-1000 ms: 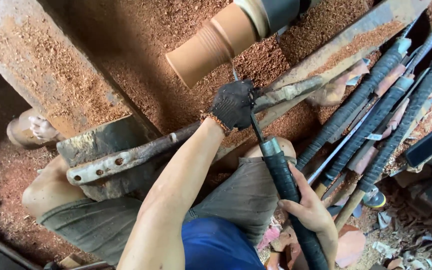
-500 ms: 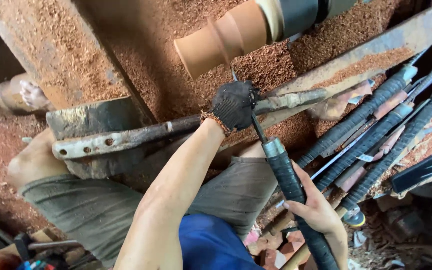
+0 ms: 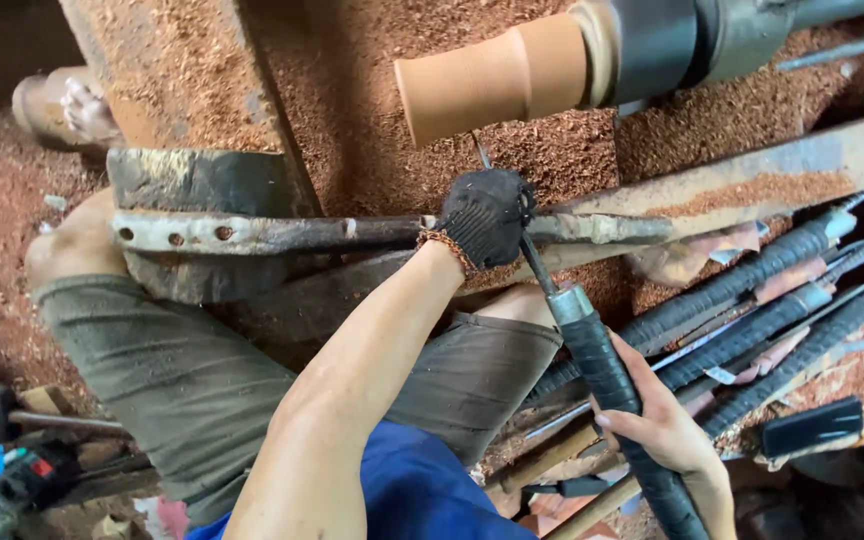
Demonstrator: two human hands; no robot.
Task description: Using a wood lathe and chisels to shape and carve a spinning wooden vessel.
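Wood blank (image 3: 492, 85) now farther right.

Spare tools (image 3: 752, 300) racked at 3 o'clock; hammer (image 3: 12, 415) at 8; sawdust (image 3: 352, 80) at 12.

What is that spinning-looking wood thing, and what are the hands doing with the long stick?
You are looking down from a camera on the person's head. The brown wooden piece is clamped sideways in a machine that holds wood for shaping. The left hand, in a dark glove, presses a long metal tool down on a metal bar. The bare right hand grips the tool's wrapped handle. The tool's tip sits right beneath the wood. Reddish sawdust lies everywhere, and more long tools wait on the right.
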